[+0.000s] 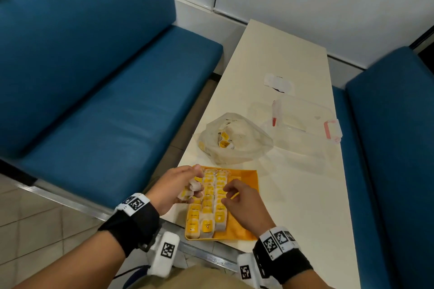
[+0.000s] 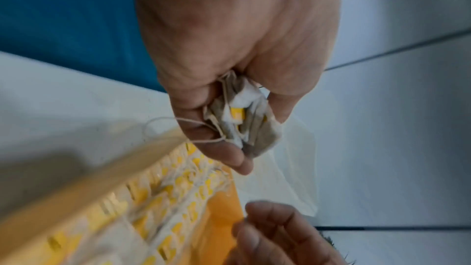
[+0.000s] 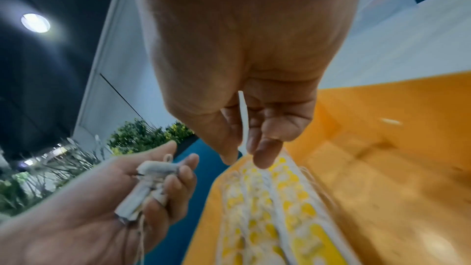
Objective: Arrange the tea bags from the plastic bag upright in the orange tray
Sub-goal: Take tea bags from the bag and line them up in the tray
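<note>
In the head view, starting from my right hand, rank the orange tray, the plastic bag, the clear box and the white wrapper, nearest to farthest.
From the right hand:
1. Orange tray, directly under the hand.
2. Plastic bag, just beyond the tray's far edge.
3. Clear box, farther back, to the right.
4. White wrapper, farthest up the table.

Dim indoor light; ceiling lamp (image 3: pixel 35 23) glares; wrist views motion-blurred, edges warped.
</note>
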